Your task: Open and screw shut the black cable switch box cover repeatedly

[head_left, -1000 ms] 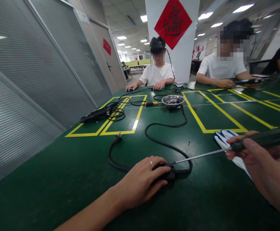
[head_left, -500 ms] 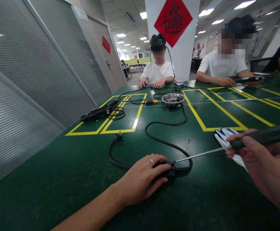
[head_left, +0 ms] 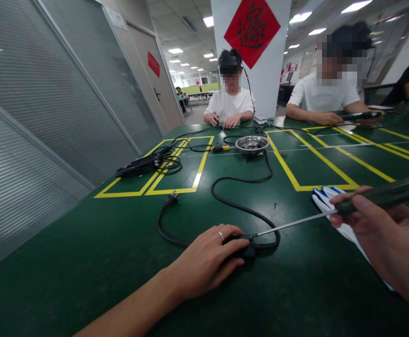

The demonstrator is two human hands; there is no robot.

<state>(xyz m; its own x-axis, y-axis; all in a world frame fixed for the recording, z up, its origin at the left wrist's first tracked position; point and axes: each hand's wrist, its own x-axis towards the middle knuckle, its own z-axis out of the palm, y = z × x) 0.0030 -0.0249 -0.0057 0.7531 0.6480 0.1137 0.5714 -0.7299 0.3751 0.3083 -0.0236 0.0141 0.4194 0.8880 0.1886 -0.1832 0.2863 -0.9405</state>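
Observation:
Under the fingers of my left hand (head_left: 213, 260) lies a small black box (head_left: 248, 249), gripped against the table, with black cable running out of it. My right hand (head_left: 387, 238) is closed around the dark green handle of a screwdriver (head_left: 299, 223). Its long metal shaft slants down to the left, and the tip meets the top of the box by my left fingertips. What exactly the tip touches is too small to tell. A black cable (head_left: 232, 203) curls behind the box, and a two-pin plug (head_left: 172, 198) lies to the left. A white glove with blue trim (head_left: 325, 199) rests beneath my right hand.
A metal bowl (head_left: 252, 144) with small parts stands farther back, beside a yellow-handled screwdriver (head_left: 219, 148). Bundled black cables (head_left: 144, 164) lie at left. A tiny screw (head_left: 275, 205) sits on the green table (head_left: 95, 262). Yellow tape marks rectangles. Two people work across the table.
My right hand and the screwdriver handle have shifted slightly, while the tip stays at the box. My left hand keeps its place. Across the table, one person's hand has lifted a little.

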